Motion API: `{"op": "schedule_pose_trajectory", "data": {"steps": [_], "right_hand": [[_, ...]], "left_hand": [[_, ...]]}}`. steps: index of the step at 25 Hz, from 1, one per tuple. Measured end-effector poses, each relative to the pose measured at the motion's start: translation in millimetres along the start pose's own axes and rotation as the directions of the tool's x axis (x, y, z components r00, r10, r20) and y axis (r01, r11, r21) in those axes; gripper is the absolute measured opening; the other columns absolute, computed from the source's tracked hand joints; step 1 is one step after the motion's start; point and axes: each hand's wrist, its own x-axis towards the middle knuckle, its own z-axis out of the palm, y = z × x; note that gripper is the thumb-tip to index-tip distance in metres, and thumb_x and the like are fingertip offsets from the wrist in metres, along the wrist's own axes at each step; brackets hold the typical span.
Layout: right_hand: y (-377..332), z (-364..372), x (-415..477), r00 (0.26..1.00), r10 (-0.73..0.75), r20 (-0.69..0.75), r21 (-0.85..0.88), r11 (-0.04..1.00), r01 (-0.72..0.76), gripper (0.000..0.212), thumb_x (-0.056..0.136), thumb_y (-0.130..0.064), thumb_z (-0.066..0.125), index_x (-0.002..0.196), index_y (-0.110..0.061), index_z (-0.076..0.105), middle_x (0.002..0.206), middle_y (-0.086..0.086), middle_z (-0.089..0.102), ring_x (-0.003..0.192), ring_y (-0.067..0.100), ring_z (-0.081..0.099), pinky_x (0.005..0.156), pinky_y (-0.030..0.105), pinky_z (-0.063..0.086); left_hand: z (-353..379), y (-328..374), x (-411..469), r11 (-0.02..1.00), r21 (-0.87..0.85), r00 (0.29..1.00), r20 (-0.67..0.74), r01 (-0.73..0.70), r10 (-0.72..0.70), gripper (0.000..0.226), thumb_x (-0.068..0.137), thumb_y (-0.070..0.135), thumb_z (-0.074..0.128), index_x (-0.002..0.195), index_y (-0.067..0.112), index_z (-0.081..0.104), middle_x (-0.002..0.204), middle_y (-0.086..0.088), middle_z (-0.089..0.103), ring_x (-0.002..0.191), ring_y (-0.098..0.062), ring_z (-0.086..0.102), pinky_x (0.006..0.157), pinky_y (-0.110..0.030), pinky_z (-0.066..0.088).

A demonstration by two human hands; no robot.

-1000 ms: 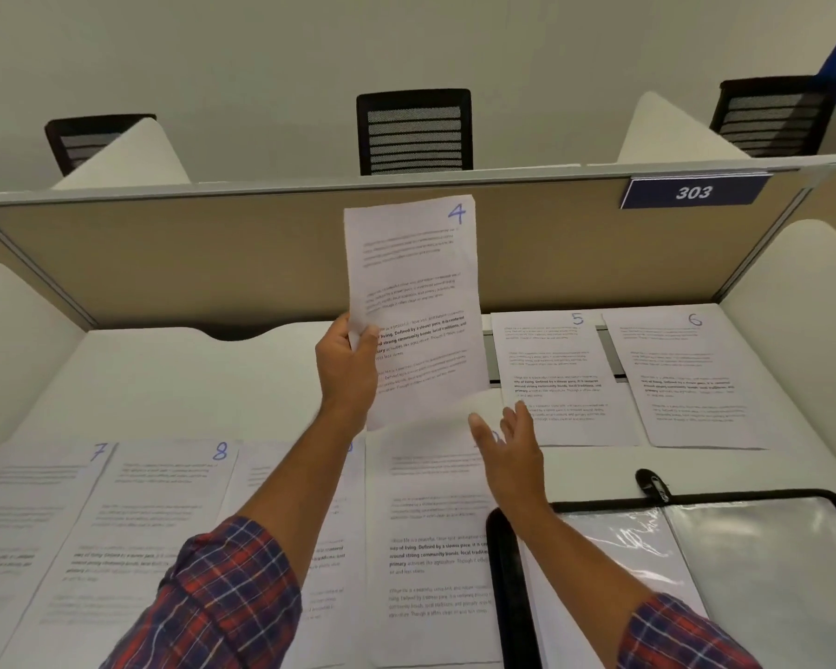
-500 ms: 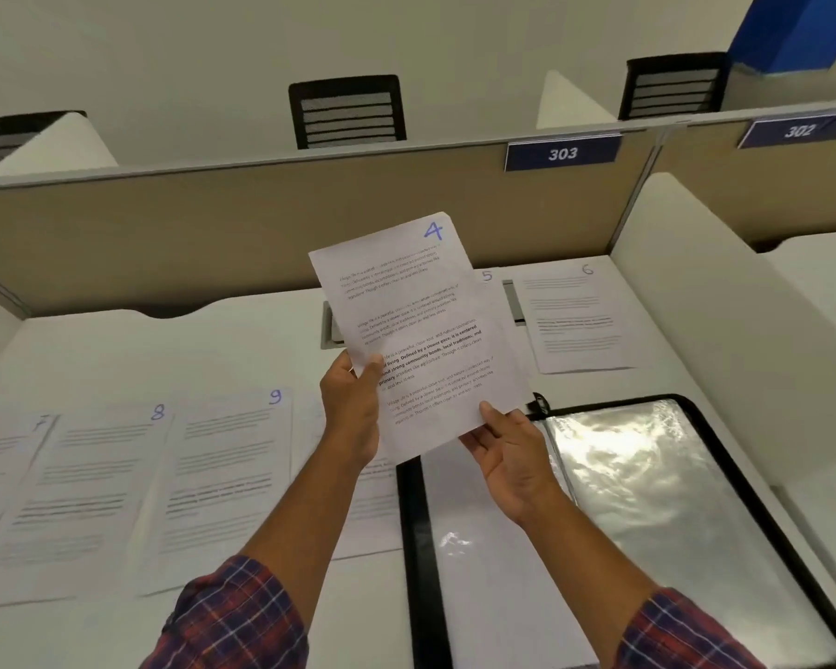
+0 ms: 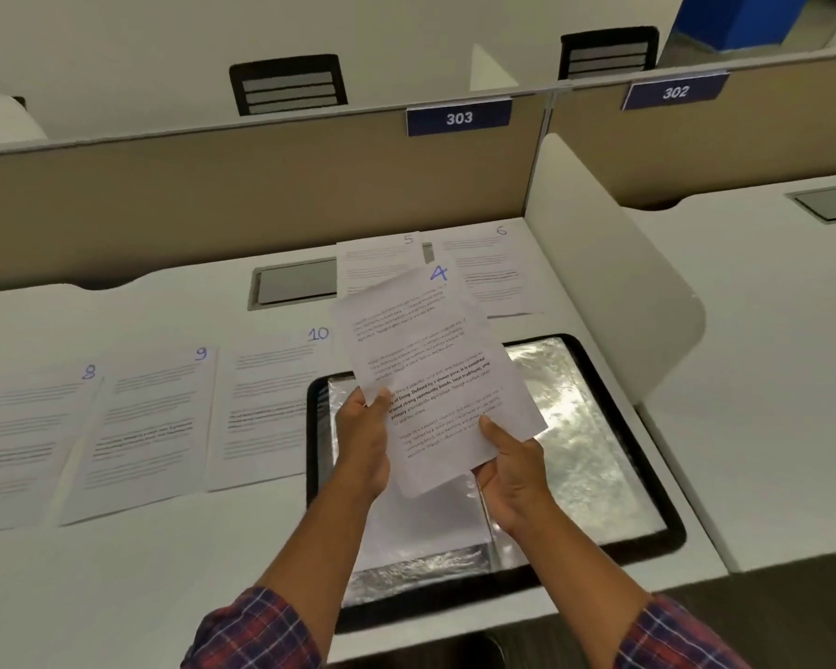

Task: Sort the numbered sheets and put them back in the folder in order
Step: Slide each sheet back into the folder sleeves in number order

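Hanging over the folder [image 3: 313, 427], sheet 4 [image 3: 430, 369] hides part of sheet 5 [image 3: 377, 263].

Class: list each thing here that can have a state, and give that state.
Folder: open on desk.
Sheet 4: held tilted above folder.
Left hand: grips sheet 4.
Right hand: grips sheet 4.
Sheets 5, 6, 8, 9, 10: flat on desk, face up.

Before you, sheet 4 [image 3: 435, 369] hangs above the folder [image 3: 580, 427] on the desk [image 3: 117, 596]; sheet 8 [image 3: 25, 446], sheet 9 [image 3: 146, 427], sheet 10 [image 3: 266, 408] lie in a row to its left, sheet 5 [image 3: 377, 263] and sheet 6 [image 3: 488, 272] behind it.
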Motion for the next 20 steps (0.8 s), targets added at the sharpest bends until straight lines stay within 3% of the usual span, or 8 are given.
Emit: {"op": "schedule_pose_trajectory", "data": {"steps": [5, 10, 14, 16, 18, 20], "right_hand": [[-7.3, -49.3, -28.4, 0.993, -0.004, -0.119, -0.020, 1.000, 0.001, 0.040, 0.092, -0.005, 0.076, 0.130, -0.011, 0.065, 0.121, 0.015, 0.075, 0.113, 0.034, 0.072, 0.099, 0.058, 0.057], [-10.8, -77.7, -60.3, 0.978, -0.045, -0.205, -0.020, 0.999, 0.042, 0.027, 0.097, -0.006, 0.070, 0.121, -0.016, 0.065, 0.117, 0.011, 0.075, 0.109, 0.029, 0.071, 0.071, 0.039, 0.064], [-14.1, -100.7, -85.0, 0.963, -0.086, -0.254, 0.040, 0.994, 0.099, 0.038, 0.098, -0.005, 0.068, 0.135, -0.015, 0.061, 0.124, 0.012, 0.073, 0.115, 0.029, 0.069, 0.091, 0.043, 0.061], [-15.7, -116.3, -97.1, 0.955, -0.103, -0.278, 0.063, 0.990, 0.126, 0.039, 0.098, -0.006, 0.069, 0.136, -0.013, 0.062, 0.124, 0.013, 0.073, 0.115, 0.030, 0.070, 0.089, 0.043, 0.063], [-17.0, -132.0, -108.4, 0.945, -0.106, -0.308, 0.083, 0.987, 0.138, 0.039, 0.097, -0.006, 0.069, 0.135, -0.009, 0.062, 0.124, 0.014, 0.074, 0.115, 0.030, 0.071, 0.088, 0.043, 0.063], [-17.5, -147.7, -117.1, 0.941, -0.098, -0.324, 0.079, 0.988, 0.130, 0.037, 0.097, -0.006, 0.068, 0.134, -0.008, 0.064, 0.123, 0.015, 0.074, 0.115, 0.032, 0.070, 0.096, 0.048, 0.060]], "left_hand": [[18.6, -36.4, -37.4, 0.995, 0.068, 0.997, -0.008, 0.076, -0.076, 0.020, 0.105, 0.015, 0.061, 0.121, 0.021, 0.071, 0.113, -0.003, 0.079, 0.104, -0.025, 0.076, 0.092, -0.049, 0.061], [25.3, -59.5, -59.3, 0.979, 0.171, 0.992, 0.039, 0.113, -0.121, 0.018, 0.106, 0.016, 0.060, 0.118, 0.020, 0.072, 0.110, 0.000, 0.079, 0.101, -0.024, 0.076, 0.089, -0.046, 0.061], [27.2, -68.2, -72.8, 0.979, 0.164, 0.986, 0.091, 0.124, -0.140, 0.025, 0.106, 0.017, 0.048, 0.098, 0.011, 0.071, 0.092, -0.003, 0.079, 0.085, -0.024, 0.073, 0.073, -0.035, 0.060], [28.3, -75.3, -77.6, 0.980, 0.156, 0.984, 0.104, 0.126, -0.143, 0.028, 0.104, 0.012, 0.043, 0.099, 0.010, 0.071, 0.093, -0.007, 0.079, 0.087, -0.026, 0.074, 0.078, -0.035, 0.060], [27.4, -89.0, -80.2, 0.925, 0.380, 0.988, 0.137, 0.009, -0.066, 0.027, 0.104, 0.006, 0.046, 0.104, 0.015, 0.071, 0.105, -0.007, 0.079, 0.095, -0.020, 0.074, 0.085, -0.032, 0.059], [27.8, -102.3, -86.7, 0.701, 0.669, 0.954, 0.296, -0.246, 0.053, 0.019, 0.103, 0.010, 0.057, 0.101, 0.024, 0.070, 0.106, 0.002, 0.076, 0.089, -0.005, 0.069, 0.080, -0.025, 0.057]]}}
